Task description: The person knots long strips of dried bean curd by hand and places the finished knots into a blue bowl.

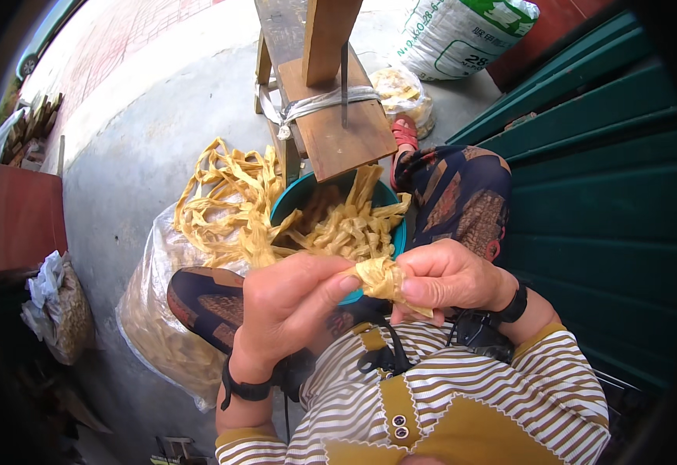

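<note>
Left hand (296, 298) and right hand (451, 275) both pinch a folded yellow strip (381, 278), grip narrow, by near side of teal bucket (400, 239); one end pokes out, so fold could unravel if a thumb slips, or tear if pulled too hard

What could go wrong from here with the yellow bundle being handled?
The yellow bundle is pinched between the left hand and right hand; a slackened grip could let it unravel. The long yellow strips lie loosely over the plastic bag beside the bucket; a knock might spill some onto the floor.
</note>
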A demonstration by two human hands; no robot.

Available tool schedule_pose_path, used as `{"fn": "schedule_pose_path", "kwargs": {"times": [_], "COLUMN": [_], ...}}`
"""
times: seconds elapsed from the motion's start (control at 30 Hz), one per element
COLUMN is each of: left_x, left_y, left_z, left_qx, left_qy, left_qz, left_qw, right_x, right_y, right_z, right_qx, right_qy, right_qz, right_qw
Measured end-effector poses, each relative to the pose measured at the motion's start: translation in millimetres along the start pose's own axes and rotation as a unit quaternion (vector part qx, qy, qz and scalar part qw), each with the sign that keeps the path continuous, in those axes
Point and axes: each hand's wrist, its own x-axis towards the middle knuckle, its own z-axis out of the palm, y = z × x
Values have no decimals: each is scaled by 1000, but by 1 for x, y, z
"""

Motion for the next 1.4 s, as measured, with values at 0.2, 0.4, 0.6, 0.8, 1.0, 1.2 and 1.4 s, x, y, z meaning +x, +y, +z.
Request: {"fn": "schedule_pose_path", "kwargs": {"times": [0.2, 0.4, 0.6, 0.8, 1.0, 1.2, 1.4], "left_x": [-3, -13, -6, 21, 27, 74, 119], "left_y": [8, -15, -13, -6, -10, -35, -50], "left_z": [0, -8, -11, -10, -20, -17, -12], "left_qx": [81, -78, -72, 105, 164, 47, 147], "left_qy": [42, 34, 47, 11, -55, -7, 86], "left_qz": [46, -82, -120, 89, 124, -40, -25], "left_qw": [995, 993, 989, 990, 977, 998, 985], "right_x": [-2, -12, 7, 32, 25, 48, 80], "right_y": [1, 4, -2, -46, -33, -48, -55], "right_z": [11, 12, -28, -16, -27, -63, -87], "right_qx": [122, 148, -288, -276, -284, -405, -564], "right_qy": [-61, -54, 90, -28, -75, 145, 289], "right_qz": [20, -90, -140, 46, 27, -112, -301], "right_qw": [990, 983, 943, 960, 955, 896, 712]}}
